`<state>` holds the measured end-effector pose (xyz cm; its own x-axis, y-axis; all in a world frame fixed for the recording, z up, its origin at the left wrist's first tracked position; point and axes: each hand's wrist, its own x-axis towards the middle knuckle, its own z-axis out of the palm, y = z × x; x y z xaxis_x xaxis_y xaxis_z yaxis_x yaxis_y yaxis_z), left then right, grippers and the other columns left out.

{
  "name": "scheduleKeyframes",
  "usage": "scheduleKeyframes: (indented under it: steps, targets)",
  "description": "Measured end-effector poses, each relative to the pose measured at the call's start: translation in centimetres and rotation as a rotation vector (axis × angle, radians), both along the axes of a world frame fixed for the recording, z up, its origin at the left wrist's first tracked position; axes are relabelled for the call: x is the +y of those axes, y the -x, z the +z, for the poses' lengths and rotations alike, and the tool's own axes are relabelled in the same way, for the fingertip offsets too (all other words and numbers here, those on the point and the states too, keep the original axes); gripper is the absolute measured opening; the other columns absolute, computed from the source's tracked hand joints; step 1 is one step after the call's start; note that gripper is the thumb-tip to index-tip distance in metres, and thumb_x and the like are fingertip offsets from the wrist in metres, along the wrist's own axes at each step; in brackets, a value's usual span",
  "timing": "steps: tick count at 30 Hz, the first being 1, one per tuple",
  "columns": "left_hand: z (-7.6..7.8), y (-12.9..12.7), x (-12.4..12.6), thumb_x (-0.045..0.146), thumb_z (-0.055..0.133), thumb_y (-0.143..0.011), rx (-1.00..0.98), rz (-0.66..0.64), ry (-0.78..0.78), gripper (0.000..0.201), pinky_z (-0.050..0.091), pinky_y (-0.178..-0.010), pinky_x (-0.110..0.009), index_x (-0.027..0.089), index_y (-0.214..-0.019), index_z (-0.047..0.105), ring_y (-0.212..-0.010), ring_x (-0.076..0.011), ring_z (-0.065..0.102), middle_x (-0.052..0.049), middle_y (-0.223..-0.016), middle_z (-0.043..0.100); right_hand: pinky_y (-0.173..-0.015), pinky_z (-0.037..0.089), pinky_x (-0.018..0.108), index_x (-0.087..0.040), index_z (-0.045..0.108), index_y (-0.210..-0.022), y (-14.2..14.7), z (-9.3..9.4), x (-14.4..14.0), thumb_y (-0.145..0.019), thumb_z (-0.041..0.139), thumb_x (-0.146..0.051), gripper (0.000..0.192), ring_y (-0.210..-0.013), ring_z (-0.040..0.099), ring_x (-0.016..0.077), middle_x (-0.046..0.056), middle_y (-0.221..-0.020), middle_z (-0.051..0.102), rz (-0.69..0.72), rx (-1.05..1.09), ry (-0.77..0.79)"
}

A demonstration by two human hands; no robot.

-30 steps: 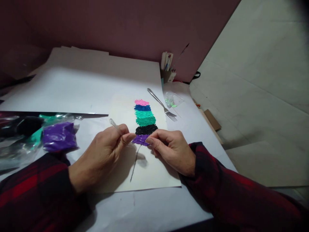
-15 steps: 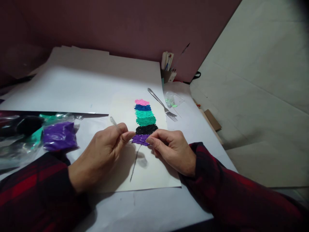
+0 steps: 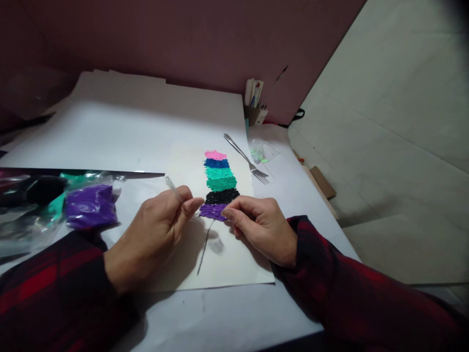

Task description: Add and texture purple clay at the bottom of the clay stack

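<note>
Two hands work at the near end of a column of coloured bands (image 3: 219, 182) on a sheet (image 3: 234, 264). The left hand (image 3: 154, 234) has its fingers closed around a thin clear stick (image 3: 173, 188); the working tip is hidden behind the thumb, and the free end points away from the person and to the left. The right hand (image 3: 262, 230) has its fingers curled in, with the fingertips pressed on the right edge of the purple band (image 3: 212, 211); whether it holds anything cannot be told.

The step in hand seems to be shaping this purple band, the nearest one of the column. The next move probably asks for small, careful pushes with the stick while the right hand keeps the sheet steady.

The column's long axis runs away from the person, pink at the far end. A pencil line (image 3: 205, 247) goes from the purple band toward the person. A fork (image 3: 246, 159) lies right of the column, and a purple bag (image 3: 90, 206) lies well to its left.
</note>
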<state>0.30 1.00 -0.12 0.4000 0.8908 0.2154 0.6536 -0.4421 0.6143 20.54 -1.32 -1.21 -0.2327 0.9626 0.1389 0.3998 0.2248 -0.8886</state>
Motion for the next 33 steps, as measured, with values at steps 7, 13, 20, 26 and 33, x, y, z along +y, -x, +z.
scheduleKeyframes:
  steps: [7, 13, 20, 26, 33]
  targets:
    - [-0.17, 0.19, 0.05, 0.041, 0.036, -0.096, -0.08, 0.068, -0.049, 0.035, 0.036, -0.053, -0.026, 0.02, -0.071, 0.051, -0.055, -0.0133, 0.047, 0.003, -0.06, 0.049, -0.047, 0.039, 0.02, -0.015, 0.062, -0.072, -0.09, -0.25, 0.0, -0.09, 0.054, -0.029, 0.024, -0.046, 0.048, 0.0063, -0.003, -0.052, 0.053, -0.005, 0.011, -0.012]
    - [-0.39, 0.31, 0.37, 0.039, 0.038, -0.096, -0.147, 0.073, -0.042, 0.034, 0.038, -0.055, -0.025, 0.021, -0.072, 0.053, -0.057, -0.0132, 0.049, 0.003, -0.062, 0.052, -0.047, 0.04, 0.019, -0.015, 0.062, -0.072, -0.15, -0.37, 0.04, -0.09, 0.054, -0.028, 0.024, -0.046, 0.048, 0.0061, -0.003, -0.052, 0.054, -0.002, 0.006, -0.021]
    - [-0.43, 0.32, 0.44, 0.043, 0.037, -0.096, -0.151, 0.02, 0.045, 0.035, 0.039, -0.056, -0.026, 0.021, -0.073, 0.051, -0.059, -0.0139, 0.049, 0.003, -0.064, 0.051, -0.046, 0.039, 0.019, -0.015, 0.062, -0.07, -0.06, -0.32, -0.03, -0.089, 0.055, -0.027, 0.023, -0.045, 0.047, 0.0058, -0.004, -0.051, 0.053, -0.008, 0.013, -0.027]
    - [-0.56, 0.37, 0.6, 0.044, 0.035, -0.096, -0.128, 0.011, 0.053, 0.035, 0.038, -0.057, -0.027, 0.021, -0.073, 0.05, -0.061, -0.0144, 0.048, 0.002, -0.065, 0.051, -0.047, 0.039, 0.019, -0.015, 0.062, -0.072, -0.05, -0.25, -0.02, -0.09, 0.055, -0.028, 0.023, -0.046, 0.047, 0.0061, -0.004, -0.052, 0.053, -0.004, 0.005, -0.023]
    - [-0.71, 0.39, 0.78, 0.044, 0.034, -0.096, -0.071, 0.009, 0.032, 0.036, 0.038, -0.056, -0.027, 0.021, -0.072, 0.048, -0.059, -0.0143, 0.047, 0.003, -0.063, 0.049, -0.048, 0.039, 0.02, -0.015, 0.062, -0.073, -0.06, -0.26, -0.05, -0.09, 0.054, -0.029, 0.024, -0.047, 0.048, 0.0066, -0.003, -0.053, 0.054, 0.003, 0.009, -0.007]
